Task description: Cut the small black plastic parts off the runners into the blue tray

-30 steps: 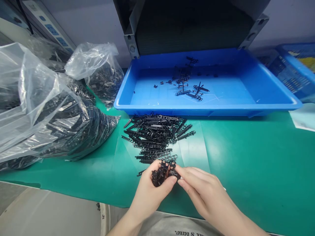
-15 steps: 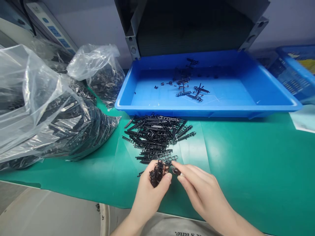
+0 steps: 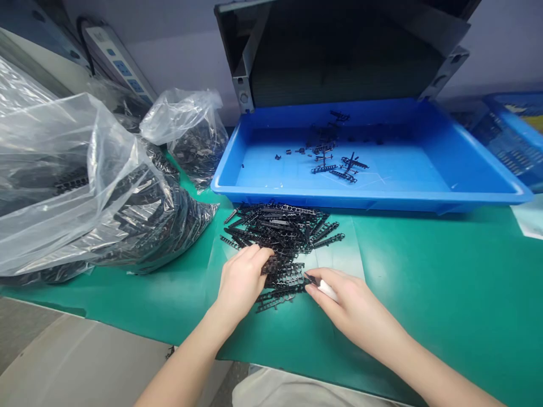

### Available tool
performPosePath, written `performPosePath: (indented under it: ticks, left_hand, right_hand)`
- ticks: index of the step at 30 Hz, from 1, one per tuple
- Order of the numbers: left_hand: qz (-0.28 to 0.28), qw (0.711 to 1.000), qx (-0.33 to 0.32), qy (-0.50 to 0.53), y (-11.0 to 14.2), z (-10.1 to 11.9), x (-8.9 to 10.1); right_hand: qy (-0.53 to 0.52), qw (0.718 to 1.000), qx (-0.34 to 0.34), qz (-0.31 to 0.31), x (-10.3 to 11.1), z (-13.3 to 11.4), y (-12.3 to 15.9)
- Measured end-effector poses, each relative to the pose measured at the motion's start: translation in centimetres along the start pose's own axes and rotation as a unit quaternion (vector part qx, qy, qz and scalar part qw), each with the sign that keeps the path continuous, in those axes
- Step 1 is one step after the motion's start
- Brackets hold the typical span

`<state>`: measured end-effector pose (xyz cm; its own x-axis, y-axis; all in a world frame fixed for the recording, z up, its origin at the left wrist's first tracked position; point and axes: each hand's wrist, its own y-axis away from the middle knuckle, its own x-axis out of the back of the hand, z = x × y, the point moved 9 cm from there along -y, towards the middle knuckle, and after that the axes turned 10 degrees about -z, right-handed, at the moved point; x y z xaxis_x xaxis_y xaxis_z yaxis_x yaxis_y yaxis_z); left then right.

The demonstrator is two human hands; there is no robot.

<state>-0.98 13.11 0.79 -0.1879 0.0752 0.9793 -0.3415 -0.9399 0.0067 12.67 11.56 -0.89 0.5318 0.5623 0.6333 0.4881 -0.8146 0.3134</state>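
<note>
My left hand (image 3: 241, 277) is palm down at the left side of a pile of black plastic strips (image 3: 280, 226). Its fingers curl closed around some of the strips; the fingertips are partly hidden among them. The strips are thin, with rows of small rings along them. Several more strips (image 3: 282, 297) lie just in front of the pile, between my hands. In my right hand (image 3: 348, 294), pinched between thumb and fingers, is a small tool with a white handle (image 3: 327, 290) and a dark tip. That tip points left, close to the ends of the strips.
A blue tray (image 3: 373, 199) with scattered black pieces stands behind the pile, under a dark panel (image 3: 352, 56). Clear plastic bags (image 3: 114, 215) of black parts fill the left side. At the back are a power strip (image 3: 121, 65) and, far right, a blue basket (image 3: 509, 141).
My left hand has turned palm down and moved forward to the pile; the bunch of strips in its palm no longer shows. The right hand's white-handled tool shows more. The view has shifted slightly.
</note>
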Motion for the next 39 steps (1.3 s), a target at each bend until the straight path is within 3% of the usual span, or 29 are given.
performPosePath:
  ticks: [7, 11, 14, 16, 19, 21, 25, 32, 39]
  left_hand:
    - [0.126, 0.983, -0.132, 0.026, 2.9, 4.9, 1.9]
    - [0.086, 0.966, -0.112, 0.217, 3.2, 4.7, 1.9]
    - [0.018, 0.923, -0.038, 0.383, 2.5, 3.0, 1.1]
    - [-0.081, 0.877, 0.004, 0.473, 2.1, 2.8, -0.6]
    - [-0.233, 0.740, 0.079, 0.626, 2.6, 3.8, -4.0]
    - [-0.244, 0.657, 0.123, 0.703, 3.1, 4.3, -5.2]
    - [-0.166, 0.586, 0.155, 0.778, 3.2, 4.4, -5.8]
    - [-0.111, 0.544, 0.138, 0.820, 3.3, 4.4, -6.1]
    - [-0.091, 0.595, 0.174, 0.779, 3.7, 4.1, -6.0]
  right_hand:
    - [-0.166, 0.985, -0.047, -0.022, -0.2, 0.7, -0.5]
    - [-0.183, 0.982, -0.041, -0.025, 0.0, 0.7, -0.2]
    - [-0.152, 0.987, 0.011, -0.059, -0.4, -0.3, 0.2]
    - [-0.127, 0.988, 0.037, -0.075, -0.7, -0.9, 0.5]
    - [-0.132, 0.988, 0.041, -0.062, -0.6, -1.1, 0.7]
    - [-0.150, 0.987, 0.031, -0.040, -0.3, -0.6, 0.9]
    - [-0.122, 0.992, 0.013, 0.010, 0.3, 0.5, 1.8]
    - [-0.010, 0.995, 0.093, -0.026, -1.0, -1.8, 3.1]
    - [0.072, 0.992, 0.104, 0.016, -0.6, -2.7, 3.1]
